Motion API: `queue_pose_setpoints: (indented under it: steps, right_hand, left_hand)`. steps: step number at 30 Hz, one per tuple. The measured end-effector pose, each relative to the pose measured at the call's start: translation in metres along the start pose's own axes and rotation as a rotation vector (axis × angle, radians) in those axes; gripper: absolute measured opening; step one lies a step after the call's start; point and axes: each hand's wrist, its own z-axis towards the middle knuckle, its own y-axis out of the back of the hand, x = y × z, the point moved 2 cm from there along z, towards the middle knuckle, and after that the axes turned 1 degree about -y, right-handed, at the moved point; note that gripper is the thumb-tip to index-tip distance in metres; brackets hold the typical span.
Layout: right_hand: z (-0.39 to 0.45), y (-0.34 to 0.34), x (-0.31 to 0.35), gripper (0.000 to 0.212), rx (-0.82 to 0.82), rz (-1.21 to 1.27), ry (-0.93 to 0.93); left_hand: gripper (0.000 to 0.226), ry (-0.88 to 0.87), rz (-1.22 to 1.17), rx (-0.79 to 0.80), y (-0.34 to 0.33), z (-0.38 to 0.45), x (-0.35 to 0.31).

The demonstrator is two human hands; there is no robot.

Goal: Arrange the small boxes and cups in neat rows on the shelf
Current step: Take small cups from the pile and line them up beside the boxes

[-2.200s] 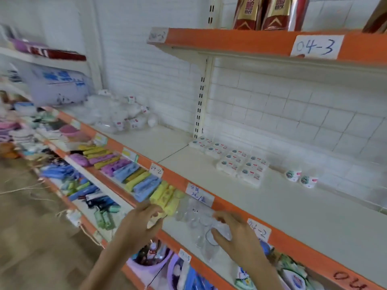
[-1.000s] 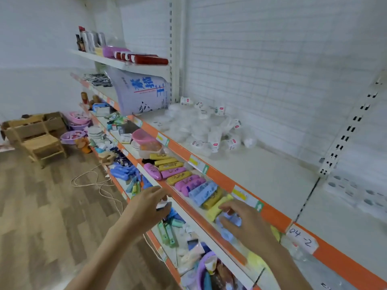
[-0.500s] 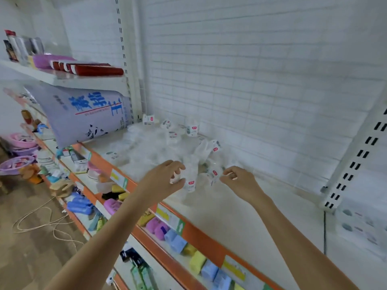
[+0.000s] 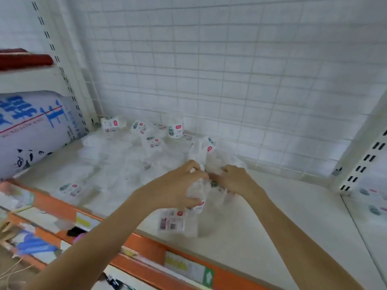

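Both our hands, left hand [image 4: 178, 185] and right hand [image 4: 234, 180], pinch a clear-wrapped cup pack [image 4: 199, 185] with curled fingers above the shelf [image 4: 261, 216]; red label squares show, writing too blurred to read.

Counted relative to big white sack [image 4: 31, 130] at left end of shelf [image 4: 261, 227]:

- Hands: two, left hand [image 4: 178, 187] and right hand [image 4: 234, 181], both right of sack, on one clear-wrapped pack [image 4: 199, 185].
- Clear-wrapped labelled packs in heap right of sack: about eight told apart by labels; rest blurred, exact count uncertain.
- Upright labelled cup [image 4: 176, 127]: one, far right of sack by wire grid back.
- Sacks: one.
- Orange shelf edges below sack: two in view.
- Slotted uprights: two, one just behind sack, one far right.
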Motion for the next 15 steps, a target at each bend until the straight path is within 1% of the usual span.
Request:
queue_pose_setpoints:
  steps: [2, 4, 7, 10, 11, 13, 14, 15]
  right_hand:
    - [-0.003, 0.000, 0.004, 0.038, -0.003, 0.006, -0.060]
    - [-0.009, 0.004, 0.002, 0.037, -0.027, 0.133, -0.094]
    - [-0.026, 0.015, -0.009, 0.045, -0.154, 0.400, -0.114]
    - [-0.050, 0.026, -0.016, 0.059, -0.240, 0.720, -0.074]
    - [-0.058, 0.029, -0.017, 0.056, -0.259, 0.808, -0.049]
    - [-0.074, 0.032, -0.014, 0.038, -0.287, 0.924, -0.007]
    - [-0.079, 0.032, -0.011, 0.035, -0.292, 0.966, 0.003]
    - [-0.084, 0.033, -0.009, 0.037, -0.292, 1.003, 0.018]
  left_hand:
    - [0.054, -0.082, -0.068, 0.054, 0.002, 0.006, 0.009]
    - [0.053, -0.132, -0.206, 0.094, 0.008, 0.011, 0.017]
    - [0.043, -0.166, -0.491, 0.075, 0.020, 0.023, 0.026]
    - [0.037, -0.088, -0.835, 0.098, 0.025, 0.038, 0.031]
    - [0.036, -0.068, -0.892, 0.112, 0.025, 0.044, 0.031]
    - [0.030, -0.058, -0.953, 0.155, 0.022, 0.052, 0.029]
    - [0.030, -0.056, -0.978, 0.175, 0.020, 0.054, 0.026]
    - [0.030, -0.055, -1.009, 0.191, 0.019, 0.057, 0.023]
